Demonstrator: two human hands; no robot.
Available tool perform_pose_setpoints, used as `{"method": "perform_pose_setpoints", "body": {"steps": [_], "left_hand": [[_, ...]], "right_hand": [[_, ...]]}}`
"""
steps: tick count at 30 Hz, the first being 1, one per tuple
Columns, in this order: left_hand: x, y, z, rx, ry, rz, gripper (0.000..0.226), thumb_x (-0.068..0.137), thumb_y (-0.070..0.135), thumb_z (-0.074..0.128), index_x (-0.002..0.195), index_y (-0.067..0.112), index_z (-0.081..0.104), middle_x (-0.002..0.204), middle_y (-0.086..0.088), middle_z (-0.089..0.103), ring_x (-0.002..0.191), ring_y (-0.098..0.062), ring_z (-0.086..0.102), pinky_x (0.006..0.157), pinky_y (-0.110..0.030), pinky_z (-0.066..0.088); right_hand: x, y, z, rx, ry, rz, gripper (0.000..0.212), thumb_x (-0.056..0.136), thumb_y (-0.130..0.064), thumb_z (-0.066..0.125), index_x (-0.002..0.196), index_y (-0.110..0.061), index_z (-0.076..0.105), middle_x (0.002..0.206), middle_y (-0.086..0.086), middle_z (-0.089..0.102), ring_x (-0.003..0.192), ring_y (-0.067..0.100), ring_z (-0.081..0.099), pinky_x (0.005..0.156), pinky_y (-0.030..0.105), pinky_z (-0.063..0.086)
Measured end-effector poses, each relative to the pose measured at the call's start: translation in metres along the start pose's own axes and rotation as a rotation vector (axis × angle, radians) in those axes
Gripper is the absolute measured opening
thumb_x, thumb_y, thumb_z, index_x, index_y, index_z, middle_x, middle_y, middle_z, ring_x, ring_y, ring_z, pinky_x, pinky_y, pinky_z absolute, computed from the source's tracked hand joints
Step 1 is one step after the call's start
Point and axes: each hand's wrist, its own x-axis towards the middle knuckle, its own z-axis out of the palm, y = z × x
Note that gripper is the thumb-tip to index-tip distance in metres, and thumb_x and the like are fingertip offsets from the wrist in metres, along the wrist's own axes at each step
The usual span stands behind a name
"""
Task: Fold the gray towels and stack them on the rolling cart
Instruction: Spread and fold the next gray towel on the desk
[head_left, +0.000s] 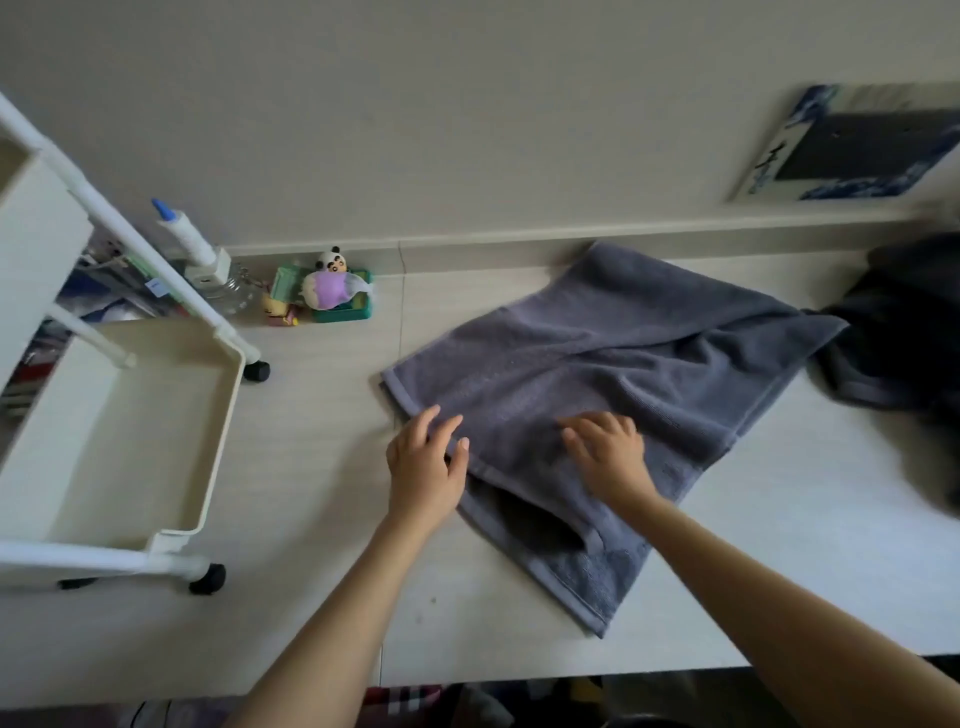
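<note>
A gray towel (613, 364) lies folded over itself on the light table, slanting from the back right to the front. My left hand (423, 465) rests on the towel's left edge, fingers fairly straight, thumb over the hem. My right hand (610, 449) lies flat on the towel's middle with fingers spread. A second, darker towel (898, 338) sits crumpled at the right edge of the table. The white rolling cart (218, 447) stands on the table at the left, its cream tray bare.
Small toy figures (332, 288) and a green box stand at the back by the wall, beside a glass bottle (228, 291). A blue-patterned picture (852, 145) leans on the wall at the back right. The table's front edge runs along the bottom.
</note>
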Motion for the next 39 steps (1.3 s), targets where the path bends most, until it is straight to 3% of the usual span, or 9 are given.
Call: {"method": "perform_pose_setpoints", "body": {"steps": [5,8,12,16,19,22,26,32,39], "left_hand": [[0.008,-0.015,0.004,0.255,-0.300,0.094,0.079,0.076,0.059,0.008,0.136,0.027,0.048,0.150,-0.003,0.036,0.138,-0.023,0.033,0.110,-0.042,0.021],[-0.002,-0.004,0.001,0.284,-0.273,0.087,0.074,0.077,0.058,0.012,0.128,0.029,0.057,0.138,-0.003,0.050,0.128,-0.025,0.045,0.105,-0.040,0.023],[-0.033,0.018,0.005,0.250,-0.270,0.180,0.066,0.079,0.059,0.020,0.120,0.031,0.063,0.103,0.002,0.060,0.104,-0.024,0.057,0.090,-0.037,0.028],[-0.060,0.052,0.018,0.190,-0.480,0.237,0.057,0.084,0.062,0.037,0.132,0.035,0.051,0.096,0.008,0.041,0.098,-0.017,0.051,0.087,-0.029,0.026],[-0.069,0.056,0.030,0.061,-0.515,0.249,0.051,0.081,0.039,0.068,0.129,0.030,0.055,0.104,0.006,0.042,0.102,-0.017,0.051,0.095,-0.029,0.036],[-0.072,0.053,0.032,-0.030,-0.450,0.163,0.039,0.073,0.019,0.077,0.110,0.016,0.066,0.098,0.006,0.042,0.092,-0.015,0.050,0.091,-0.025,0.040],[-0.072,0.059,0.026,-0.156,-0.347,0.060,0.027,0.070,0.004,0.078,0.067,0.027,0.063,0.083,0.012,0.046,0.072,-0.002,0.050,0.072,-0.011,0.037],[-0.073,0.057,0.014,-0.257,-0.202,0.128,0.023,0.067,0.001,0.079,0.068,0.020,0.067,0.086,0.006,0.058,0.083,0.005,0.057,0.078,-0.002,0.038],[-0.099,0.038,0.034,-0.074,-0.301,0.133,0.014,0.064,0.005,0.082,0.071,0.010,0.070,0.098,0.004,0.051,0.097,-0.019,0.054,0.088,-0.027,0.036]], "right_hand": [[-0.066,0.001,0.030,-0.180,-0.254,-0.260,0.086,0.071,-0.082,-0.004,0.143,-0.046,0.025,0.158,-0.001,0.014,0.144,0.027,0.010,0.114,0.036,-0.004],[-0.074,0.038,0.024,-0.296,-0.307,-0.352,0.085,0.069,-0.077,-0.022,0.144,-0.049,0.005,0.158,-0.007,-0.006,0.145,0.022,-0.011,0.109,0.036,-0.019],[-0.062,0.088,-0.010,-0.326,-0.355,-0.336,0.088,0.061,-0.078,-0.030,0.137,-0.059,0.011,0.155,-0.018,-0.005,0.142,0.015,-0.017,0.112,0.037,-0.017],[-0.057,0.122,-0.046,-0.292,-0.219,-0.159,0.087,0.066,-0.085,-0.007,0.124,-0.054,0.051,0.151,-0.012,0.030,0.141,0.030,0.020,0.112,0.043,0.008],[-0.064,0.129,-0.062,-0.219,0.008,-0.068,0.053,0.078,-0.061,0.029,0.090,-0.037,0.075,0.110,0.000,0.067,0.105,0.036,0.052,0.088,0.040,0.032],[-0.084,0.147,-0.061,-0.195,0.174,-0.033,0.031,0.080,-0.045,0.050,0.076,-0.027,0.076,0.082,0.001,0.066,0.084,0.033,0.053,0.071,0.032,0.028],[-0.104,0.158,-0.063,-0.093,0.204,0.082,0.013,0.080,-0.028,0.071,0.084,-0.017,0.077,0.092,0.006,0.062,0.090,0.034,0.047,0.076,0.032,0.025],[-0.129,0.151,-0.084,-0.144,0.534,-0.177,0.020,0.080,-0.033,0.058,0.078,-0.017,0.070,0.085,-0.004,0.069,0.091,0.023,0.050,0.079,0.035,0.032],[-0.172,0.173,-0.031,-0.151,0.315,-0.194,0.022,0.081,-0.035,0.049,0.070,-0.023,0.065,0.074,-0.009,0.063,0.073,0.018,0.058,0.075,0.028,0.032]]}}
